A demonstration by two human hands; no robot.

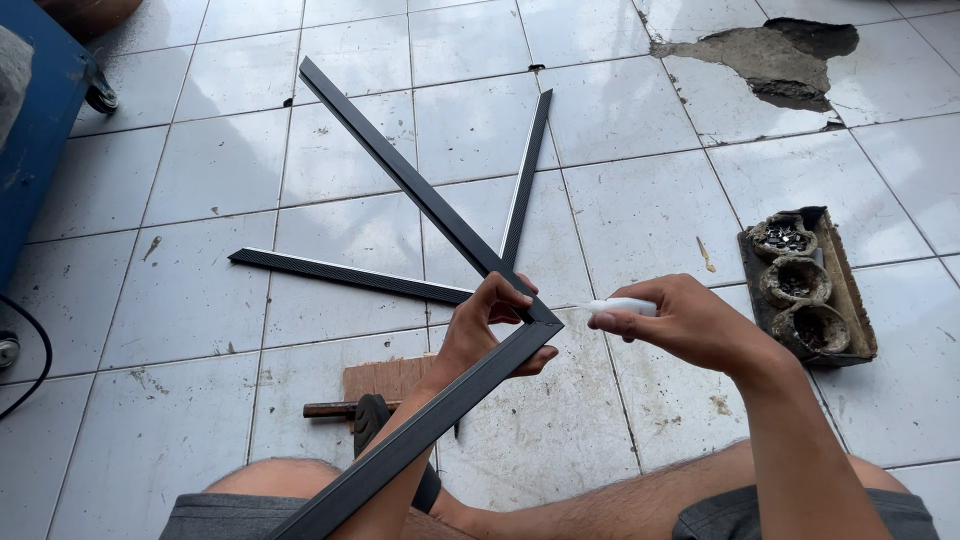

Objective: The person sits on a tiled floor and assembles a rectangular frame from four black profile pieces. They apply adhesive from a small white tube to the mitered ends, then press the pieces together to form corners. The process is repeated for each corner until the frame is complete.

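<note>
My left hand grips two black frame strips where their mitred ends meet in a corner. One strip runs up to the far left; the other runs down over my left forearm toward my lap. My right hand holds a small white glue tube, its nozzle pointing left at that corner joint. Two more black strips lie on the tiles: one to the left, one leaning up from the centre.
A dark tray with three round cups of small hardware sits at right. A hammer and a wooden block lie near my knees. A blue cart stands at left. Broken tile shows top right.
</note>
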